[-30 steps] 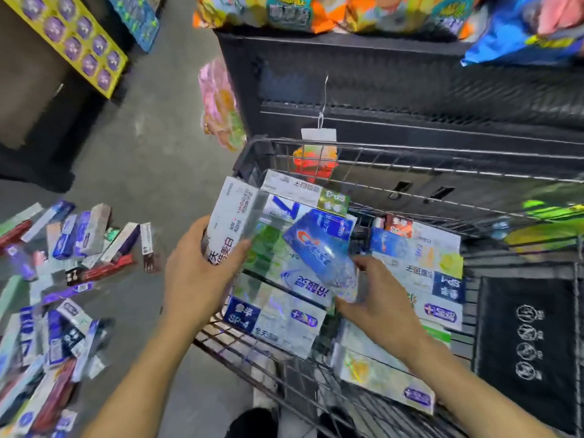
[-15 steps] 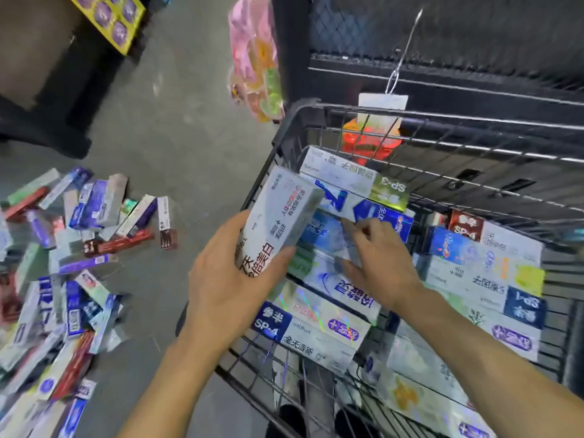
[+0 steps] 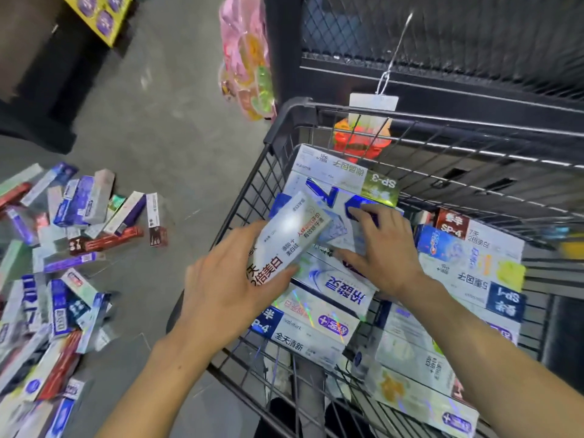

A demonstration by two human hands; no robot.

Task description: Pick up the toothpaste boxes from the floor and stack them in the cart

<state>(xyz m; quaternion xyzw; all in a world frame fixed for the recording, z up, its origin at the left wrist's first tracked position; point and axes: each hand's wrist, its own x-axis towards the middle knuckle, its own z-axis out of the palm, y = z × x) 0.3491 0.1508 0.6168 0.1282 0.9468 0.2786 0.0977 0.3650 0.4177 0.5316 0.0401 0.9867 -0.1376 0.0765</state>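
Fingers (image 3: 240, 248) of left hand (image 3: 221, 289) curled round a white toothpaste box (image 3: 289, 238), thumb clamped along its near long edge; box tilted, glossy card w/ glare patch, red + black print, held just above stacked boxes at cart's left side. Far left: loose heap of toothpaste boxes on floor (image 3: 57, 279), long slim cartons in blue, purple, red, white, lying every which way, heap cut off by frame's left + bottom edges, print mostly too blurred to read. Bare grey concrete floor (image 3: 151, 128) between heap and cart, open room there. Pink crinkly plastic packs (image 3: 246, 58) hanging beyond cart's far-left corner. Cart (image 3: 284, 118): black wire mesh, rounded rim, against dark mesh shelving. Inside: stacked toothpaste boxes (image 3: 335, 181) flat in rows, holographic + white faces, gold-green end marked SP-3. Right hand (image 3: 382, 248) flat on stack, fingers straight + spread, pressing on a blue-white box mostly hidden under palm. Right of that: second row of boxes (image 3: 474, 257), SP-4 + SP-1 labels; lower layers only partly visible. White tag w/ orange item (image 3: 363, 134) on wire hook behind cart's far rim, half hidden by bars.
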